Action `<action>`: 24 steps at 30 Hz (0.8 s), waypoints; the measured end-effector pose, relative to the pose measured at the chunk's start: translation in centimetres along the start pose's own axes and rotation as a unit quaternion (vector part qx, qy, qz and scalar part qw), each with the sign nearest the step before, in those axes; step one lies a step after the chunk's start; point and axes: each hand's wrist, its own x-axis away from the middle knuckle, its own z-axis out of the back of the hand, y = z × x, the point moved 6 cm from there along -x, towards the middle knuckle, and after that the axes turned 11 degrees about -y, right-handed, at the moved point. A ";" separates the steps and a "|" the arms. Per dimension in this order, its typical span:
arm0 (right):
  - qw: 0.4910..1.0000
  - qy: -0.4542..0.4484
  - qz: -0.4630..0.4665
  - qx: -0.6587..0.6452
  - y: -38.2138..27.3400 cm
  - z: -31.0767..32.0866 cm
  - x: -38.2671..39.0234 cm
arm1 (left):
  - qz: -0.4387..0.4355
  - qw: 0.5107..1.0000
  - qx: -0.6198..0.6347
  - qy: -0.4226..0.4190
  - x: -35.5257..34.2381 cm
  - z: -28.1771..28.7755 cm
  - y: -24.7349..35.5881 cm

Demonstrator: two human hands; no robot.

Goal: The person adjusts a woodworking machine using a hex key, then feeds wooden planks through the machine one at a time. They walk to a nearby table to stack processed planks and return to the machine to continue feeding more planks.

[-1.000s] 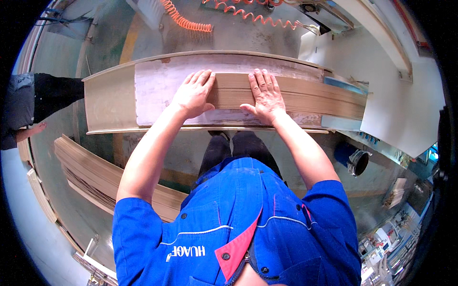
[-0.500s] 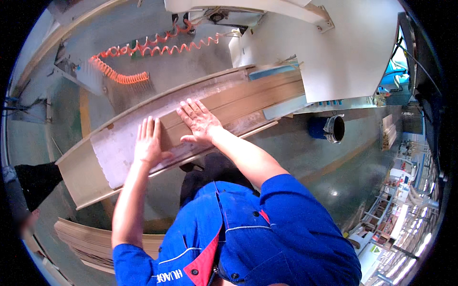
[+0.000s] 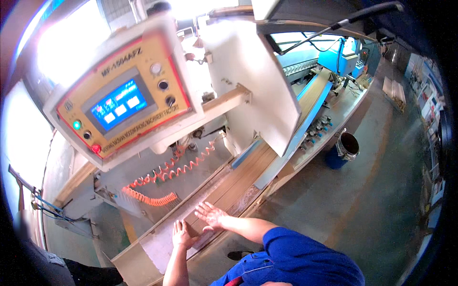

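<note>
Hands flat on wooden strip [image 3: 241,188], which lies lengthwise on the machine's infeed table [image 3: 138,257] and runs up-right toward the white guard housing [image 3: 248,81]. L hand [image 3: 180,234] rests palm-down near the strip's near end, fingers together, gripping nothing. R hand [image 3: 211,215] sits just ahead of it, fingers spread wide, also pressing, not clasping.

To do this step well, I judge: keep both palms flat w/ even downward pressure, hold the strip snug vs. the blue guide rail [image 3: 286,143], and keep fingertips well back from the housing mouth.

Room: far side is crowded — orange coiled hoses [image 3: 167,176] just beside the track, yellow control panel [image 3: 119,95] overhanging above-left. Near side opens onto bare concrete floor [image 3: 372,205]; bucket [image 3: 347,144] stands well apart to the right. Table's near edge sits close to the person's body, so sideways slack is small.
</note>
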 end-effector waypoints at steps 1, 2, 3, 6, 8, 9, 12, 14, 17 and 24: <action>0.997 0.065 0.013 -0.035 -1.2 0.8 2.4 | 0.007 1.000 0.008 0.003 0.7 0.0 0.3; 0.989 0.124 0.026 -0.072 -1.6 0.9 4.9 | 0.011 1.000 0.018 0.002 0.9 0.0 0.7; 0.971 0.206 0.054 -0.107 -1.8 0.9 7.7 | 0.017 1.000 0.006 0.005 0.9 0.1 1.0; 0.940 0.266 0.072 -0.200 -0.3 -0.8 17.6 | 0.056 0.998 0.013 0.021 1.6 -0.6 1.2; 0.933 0.241 -0.031 -0.264 2.9 -4.8 25.1 | 0.099 0.991 0.068 0.057 3.0 -1.2 2.0; 0.915 0.240 -0.116 -0.304 4.7 -7.7 29.6 | 0.102 0.988 0.062 0.101 4.0 -1.7 3.1; 0.797 0.084 -0.427 -0.419 9.7 -16.4 45.3 | 0.044 0.963 0.125 0.233 7.5 -3.5 8.6; 0.694 -0.009 -0.559 -0.454 11.2 -23.5 57.0 | -0.034 0.954 0.121 0.271 8.8 -3.7 17.1; 0.658 0.014 -0.627 -0.416 11.4 -29.3 68.8 | -0.075 0.964 0.115 0.229 10.1 -5.7 26.7; 0.628 0.062 -0.648 -0.426 17.5 -28.9 81.1 | -0.076 0.988 0.055 -0.120 6.0 -15.7 39.4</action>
